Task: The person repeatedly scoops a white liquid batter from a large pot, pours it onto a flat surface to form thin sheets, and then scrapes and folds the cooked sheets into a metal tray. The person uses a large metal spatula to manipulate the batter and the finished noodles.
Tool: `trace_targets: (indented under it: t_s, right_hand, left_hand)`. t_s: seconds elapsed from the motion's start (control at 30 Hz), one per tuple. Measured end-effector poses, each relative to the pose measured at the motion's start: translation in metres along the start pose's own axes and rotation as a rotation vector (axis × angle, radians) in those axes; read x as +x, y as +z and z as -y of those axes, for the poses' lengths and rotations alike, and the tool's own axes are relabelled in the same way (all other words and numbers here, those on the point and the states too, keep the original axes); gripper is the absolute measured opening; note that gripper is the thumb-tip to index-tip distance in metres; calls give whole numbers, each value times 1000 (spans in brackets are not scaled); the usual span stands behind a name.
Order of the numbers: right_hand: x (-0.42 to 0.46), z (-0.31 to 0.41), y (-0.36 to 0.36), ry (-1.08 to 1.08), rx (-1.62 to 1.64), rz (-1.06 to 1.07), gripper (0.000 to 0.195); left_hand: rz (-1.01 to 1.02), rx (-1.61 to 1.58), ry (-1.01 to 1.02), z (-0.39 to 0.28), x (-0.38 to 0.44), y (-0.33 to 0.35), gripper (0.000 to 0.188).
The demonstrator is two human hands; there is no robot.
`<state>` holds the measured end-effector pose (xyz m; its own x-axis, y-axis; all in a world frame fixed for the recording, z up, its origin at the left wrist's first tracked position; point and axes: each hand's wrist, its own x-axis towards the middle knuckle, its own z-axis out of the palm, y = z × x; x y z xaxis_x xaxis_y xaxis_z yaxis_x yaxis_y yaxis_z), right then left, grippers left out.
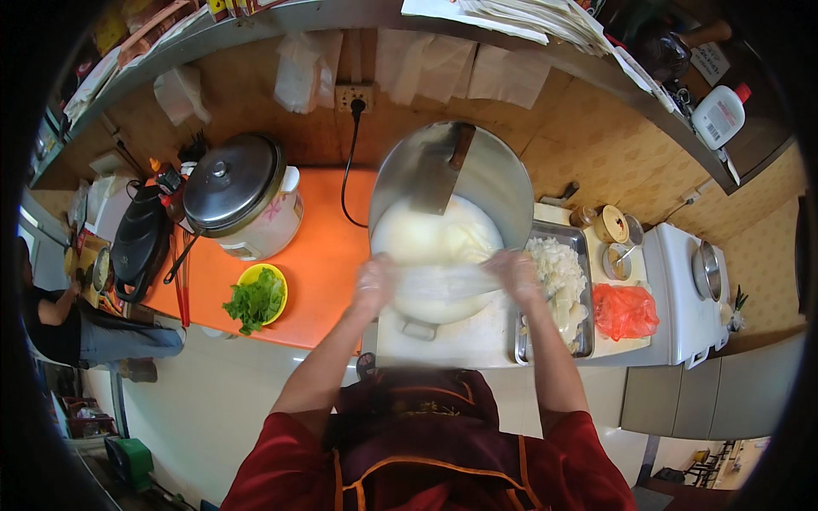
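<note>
A stretched, blurred translucent sheet [441,281], possibly plastic film or a bag, spans the space between my hands. One end is in my left hand [374,281], the other in my right hand [513,274]; both hands seem to wear clear thin gloves. Behind and below it stands a large steel pot [390,185] holding a smooth white mass [409,230]. Against the pot's inner wall leans a cleaver [444,175] with a wooden handle. Right of the pot, a steel tray [585,348] holds shredded white food [559,268], close to my right forearm.
An orange counter [326,255] bears a lidded cooker [236,185], a yellow bowl [285,300] of lettuce and a black electric griddle [137,236]. Rightward lie small containers [611,223] and a red plastic bag [623,311]. A shelf edge [358,18] overhangs. Another person [57,319] stands far left.
</note>
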<state>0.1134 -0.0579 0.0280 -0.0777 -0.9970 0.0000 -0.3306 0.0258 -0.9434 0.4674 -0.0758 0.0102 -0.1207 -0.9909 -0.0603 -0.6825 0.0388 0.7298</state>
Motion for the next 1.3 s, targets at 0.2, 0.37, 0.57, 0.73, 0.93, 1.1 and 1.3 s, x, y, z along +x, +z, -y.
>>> trace_targets:
  t_s: [0.2, 0.37, 0.57, 0.73, 0.93, 1.1, 1.3]
  right_hand:
    - [-11, 75, -28, -118, 147, -489, 11]
    - [-12, 117, 3, 107, 73, -340, 21]
    - [12, 131, -84, -78, 147, -479, 27]
    - [19, 61, 51, 366, 376, 28, 30]
    - [14, 60, -19, 310, 563, -330, 14]
    - [24, 87, -94, 183, 440, -264, 22]
    - [21, 67, 44, 447, 552, 285, 48]
  left_hand:
    - [170, -948, -174, 27, -3, -31, 16]
    - [273, -1494, -293, 38, 12, -20, 26]
    - [320, -1636, -277, -46, 23, -100, 37]
    - [468, -1462, -314, -84, 38, 11, 32]
    - [185, -1497, -493, -22, 40, -11, 18]
    - [158, -1502, -478, -12, 45, -62, 35]
    - [491, -1750, -442, -51, 57, 59, 34]
